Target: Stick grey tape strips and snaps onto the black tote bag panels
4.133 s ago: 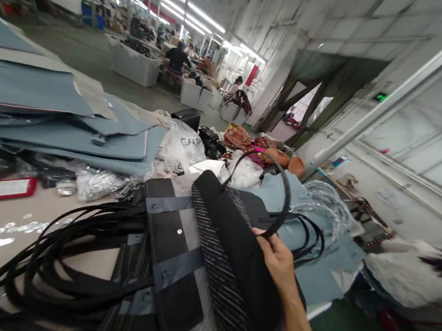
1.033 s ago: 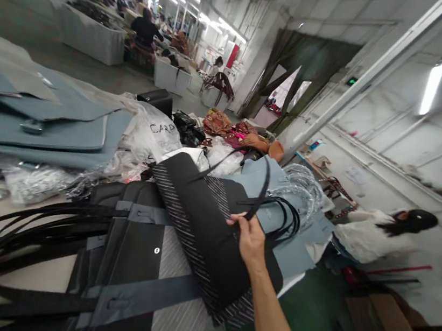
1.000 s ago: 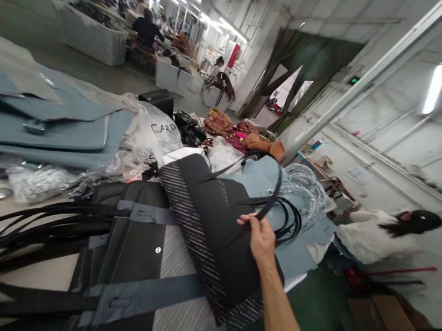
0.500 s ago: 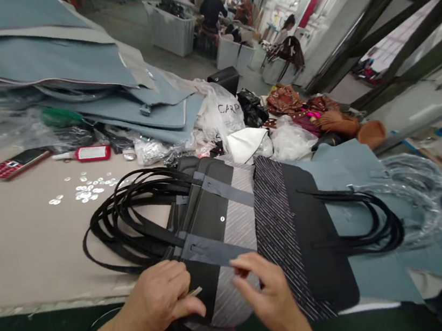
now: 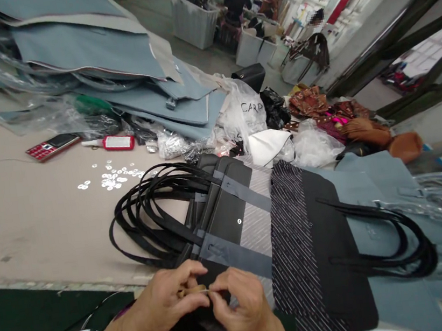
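Room: big busy workshop, grey bins and a few people between 12 and 1 (clock centred mid-view)
Table: beige top running out to 9, rough near edge toward 8
Blue sheets: floppy heap at 10 to 11
Bag pile: just below centre toward 6, straps looping off to 8. Top bag has one white dot on it, so I'd call that one at least started. No clue how many in the pile are done
Striped bag: lying flat at 4, right beside the pile. Can't tell if it's finished or waiting
Hands: left hand at 7, right hand at 6, fingertips almost meeting, both pinching the tan bit
Phone and red bottle: just above 9
Little discs: loads scattered at 9, so plenty probably unused
Tan bit: between the fingers around 6 to 7, thin pale end, not on any bag, so imo this step's unfinished
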### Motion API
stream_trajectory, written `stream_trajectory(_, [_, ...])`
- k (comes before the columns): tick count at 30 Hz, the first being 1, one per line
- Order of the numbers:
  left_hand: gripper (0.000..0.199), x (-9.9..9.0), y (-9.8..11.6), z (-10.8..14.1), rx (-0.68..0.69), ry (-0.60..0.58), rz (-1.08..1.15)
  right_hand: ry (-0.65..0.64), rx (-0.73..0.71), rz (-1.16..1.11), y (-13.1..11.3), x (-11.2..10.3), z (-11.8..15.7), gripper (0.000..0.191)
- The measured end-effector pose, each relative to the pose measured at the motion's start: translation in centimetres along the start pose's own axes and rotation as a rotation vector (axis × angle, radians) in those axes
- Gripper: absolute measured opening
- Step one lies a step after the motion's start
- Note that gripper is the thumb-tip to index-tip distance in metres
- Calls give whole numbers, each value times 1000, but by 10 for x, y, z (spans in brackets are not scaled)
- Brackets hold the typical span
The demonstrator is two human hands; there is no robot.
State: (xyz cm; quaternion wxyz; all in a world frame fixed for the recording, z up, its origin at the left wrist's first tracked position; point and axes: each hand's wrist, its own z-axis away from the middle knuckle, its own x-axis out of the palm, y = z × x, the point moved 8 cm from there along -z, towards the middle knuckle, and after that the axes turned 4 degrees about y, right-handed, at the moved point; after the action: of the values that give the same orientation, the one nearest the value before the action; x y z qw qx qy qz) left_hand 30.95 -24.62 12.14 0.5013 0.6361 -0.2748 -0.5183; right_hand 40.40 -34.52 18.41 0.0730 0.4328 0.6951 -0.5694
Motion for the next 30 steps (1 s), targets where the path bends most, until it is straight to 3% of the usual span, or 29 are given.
stream_trajectory(3, [12, 0, 3, -2, 87, -38, -46, 26, 9, 37, -1, 5, -5, 7])
stream_trajectory(7, [17, -10, 10, -12, 130, 73, -133, 92, 113, 86, 9, 15, -7, 11])
stream_trajectory(9, [20, -14, 17, -15, 168, 127, -141, 137, 369, -6, 41, 18, -3, 10])
stream_trajectory(11, [21, -14, 23, -16, 203, 135, -101, 230, 728, -165, 89, 17, 9, 12])
stream_trajectory(12, [21, -13, 21, -17, 177, 115, -57, 289, 874, -233, 112, 13, 15, 17])
stream_trajectory(14, [23, -9, 7, -19, 12, 57, 55, 392, 1023, -314, 152, 2, 21, 29])
stream_trajectory(17, [28, -5, -24, -17, -310, -7, 195, 428, 1065, -338, 195, -13, 18, 40])
stream_trajectory(19, [32, -4, -36, -13, -410, -48, 242, 418, 1088, -341, 212, -16, 16, 41])
stream_trajectory(22, [34, -5, -43, -8, -404, -98, 240, 376, 1112, -312, 222, -12, 12, 38])
stream_trajectory(30, [33, -14, -69, 12, -402, -57, 235, 261, 1174, -156, 238, -2, 9, 34])
